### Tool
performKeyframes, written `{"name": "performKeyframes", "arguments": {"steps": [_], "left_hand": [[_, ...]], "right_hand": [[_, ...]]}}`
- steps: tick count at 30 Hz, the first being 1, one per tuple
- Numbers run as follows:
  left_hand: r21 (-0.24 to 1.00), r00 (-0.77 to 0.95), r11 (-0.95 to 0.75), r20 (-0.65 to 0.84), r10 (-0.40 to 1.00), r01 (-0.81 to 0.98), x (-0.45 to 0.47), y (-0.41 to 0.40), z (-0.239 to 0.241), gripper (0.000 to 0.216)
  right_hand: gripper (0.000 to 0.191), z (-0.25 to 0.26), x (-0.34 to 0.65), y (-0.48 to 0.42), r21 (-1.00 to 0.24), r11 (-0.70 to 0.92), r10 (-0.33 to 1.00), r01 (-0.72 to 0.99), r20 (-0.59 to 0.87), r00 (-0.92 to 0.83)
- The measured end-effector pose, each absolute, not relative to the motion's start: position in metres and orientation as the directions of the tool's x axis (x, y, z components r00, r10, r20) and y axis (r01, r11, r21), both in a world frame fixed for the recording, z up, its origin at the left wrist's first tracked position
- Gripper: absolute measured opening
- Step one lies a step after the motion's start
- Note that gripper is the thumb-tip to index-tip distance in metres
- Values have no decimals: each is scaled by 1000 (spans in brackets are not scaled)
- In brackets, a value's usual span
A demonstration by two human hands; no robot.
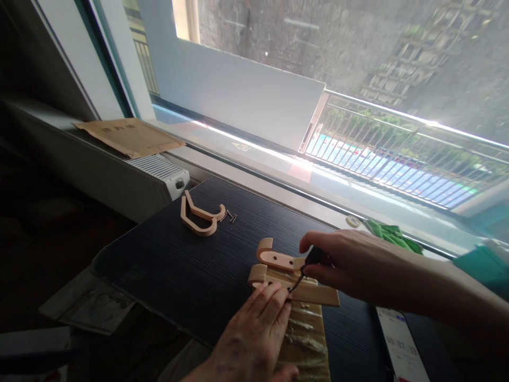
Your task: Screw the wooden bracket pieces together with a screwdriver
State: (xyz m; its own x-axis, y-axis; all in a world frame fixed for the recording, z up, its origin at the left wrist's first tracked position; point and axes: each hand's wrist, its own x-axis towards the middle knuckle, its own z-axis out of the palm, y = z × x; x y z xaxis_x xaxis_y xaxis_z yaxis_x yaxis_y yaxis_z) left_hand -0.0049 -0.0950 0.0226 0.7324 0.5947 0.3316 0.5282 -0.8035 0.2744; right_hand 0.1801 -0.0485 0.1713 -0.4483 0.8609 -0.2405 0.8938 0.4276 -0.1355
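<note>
My right hand (334, 257) is closed around the dark handle of a screwdriver (299, 279), whose shaft slants down to a hole in the near wooden hook (318, 295). With fingers laid over that hook, my left hand (258, 326) holds it down on a yellowish board (306, 339), which looks wrapped in shiny film or tape. The thumb rests lower, on the board. Just beyond lies a second wooden hook (280, 259) with two dark holes, partly hidden by my right hand. The screwdriver's tip is too small to make out clearly.
Two more wooden hooks (199, 229) lie on the dark table (159, 265) beside several small screws (231, 216). A phone (401, 345) showing a timer is at right. A tape roll (352, 220) and green cloth (392, 235) lie near the window; a brown envelope (131, 137) tops the radiator (159, 172).
</note>
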Motion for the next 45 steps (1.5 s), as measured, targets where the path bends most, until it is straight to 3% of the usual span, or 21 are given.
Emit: {"name": "performKeyframes", "arguments": {"steps": [8, 15, 20, 25, 37, 45], "left_hand": [[180, 766, -865, 406, 499, 468, -5, -88, -6, 62], [208, 747, -857, 424, 513, 470, -4, -91, 5, 63], [244, 759, -827, 329, 562, 506, -6, -92, 17, 56], [245, 756, -851, 390, 525, 465, -4, -90, 4, 61], [264, 750, -847, 394, 531, 461, -4, -91, -1, 63], [290, 758, -834, 351, 550, 470, -5, -92, 13, 61]], "right_hand": [[14, 178, 181, -53, -83, 459, 850, 885, -249, -464], [14, 176, 174, -54, -30, 381, 889, 924, -262, -375], [9, 177, 174, -53, -42, 488, 839, 872, -251, -482], [17, 179, 170, -53, -5, 557, 798, 830, -274, -537], [16, 174, 172, -52, -81, 531, 802, 844, -272, -531], [15, 179, 168, -58, 55, 451, 859, 891, -298, -417]]}}
